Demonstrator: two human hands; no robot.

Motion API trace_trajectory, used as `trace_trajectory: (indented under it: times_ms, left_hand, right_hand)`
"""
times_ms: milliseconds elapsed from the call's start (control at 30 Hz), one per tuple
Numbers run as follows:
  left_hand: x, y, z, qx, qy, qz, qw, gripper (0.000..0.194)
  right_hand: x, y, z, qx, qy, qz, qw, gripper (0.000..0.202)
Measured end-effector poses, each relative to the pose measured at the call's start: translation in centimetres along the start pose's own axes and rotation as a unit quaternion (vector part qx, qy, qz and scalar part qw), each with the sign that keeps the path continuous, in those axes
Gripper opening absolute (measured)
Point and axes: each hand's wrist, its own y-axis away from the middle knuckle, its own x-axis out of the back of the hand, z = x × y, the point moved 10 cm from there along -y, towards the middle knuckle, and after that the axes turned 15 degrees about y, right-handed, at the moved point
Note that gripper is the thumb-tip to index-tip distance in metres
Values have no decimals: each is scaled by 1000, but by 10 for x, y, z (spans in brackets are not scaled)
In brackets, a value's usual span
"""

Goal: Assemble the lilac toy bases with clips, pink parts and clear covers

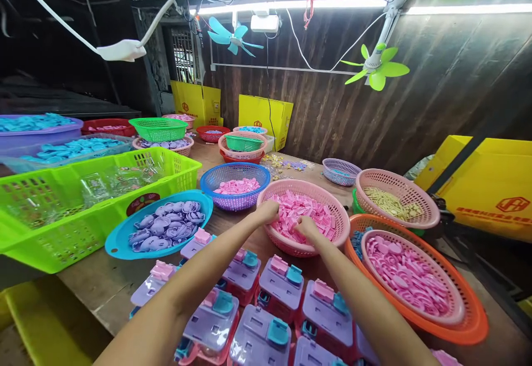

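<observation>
Both arms reach over rows of purple-lidded boxes [260, 335] to a pink basket [341, 227] full of pink plastic pieces [310, 211]. My left hand [269, 211] is at the basket's left rim, its fingers curled; what they hold, if anything, is hidden. Among the pieces near the basket's middle is my right hand [306, 227], also closed, with its fingertips hard to make out. Several lids carry pink and blue clips, while the nearest middle one shows only a blue clip [277, 332].
A blue tray [114, 238] of purple parts and a green crate [54, 247] of clear parts stand left. Behind is a blue-purple basket [235, 202]. On the right, an orange basket [477, 321] holds a pink one. Two small fans [235, 39] hang above.
</observation>
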Motion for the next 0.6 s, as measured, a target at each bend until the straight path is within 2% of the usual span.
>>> trace_trajectory:
  times_ms: [167, 267, 300, 333, 400, 467, 533, 600]
  left_hand:
    - [32, 23, 14, -12, 125, 63, 990, 28]
    - [35, 55, 22, -4, 261, 38, 965, 32]
    - [31, 69, 24, 7, 342, 16, 940, 31]
    - [26, 85, 24, 23, 432, -10, 901, 31]
    - [12, 118, 22, 71, 590, -56, 802, 31]
    - [1, 151, 16, 121, 664, -72, 734, 36]
    - [-6, 180, 7, 157, 688, -64, 705, 39]
    - [-13, 202, 1, 182, 689, -62, 699, 33]
  right_hand:
    - [34, 15, 5, 14, -132, 38, 990, 22]
    - [50, 40, 9, 40, -214, 33, 976, 17]
    - [55, 53, 11, 51, -235, 28, 970, 18]
    - [60, 68, 12, 60, -253, 24, 965, 20]
    - [65, 103, 12, 86, -274, 2, 958, 24]
    - [66, 144, 6, 126, -275, -39, 952, 27]
    - [62, 185, -3, 172, -240, -80, 952, 28]
    - [54, 219, -8, 205, -173, -93, 959, 30]
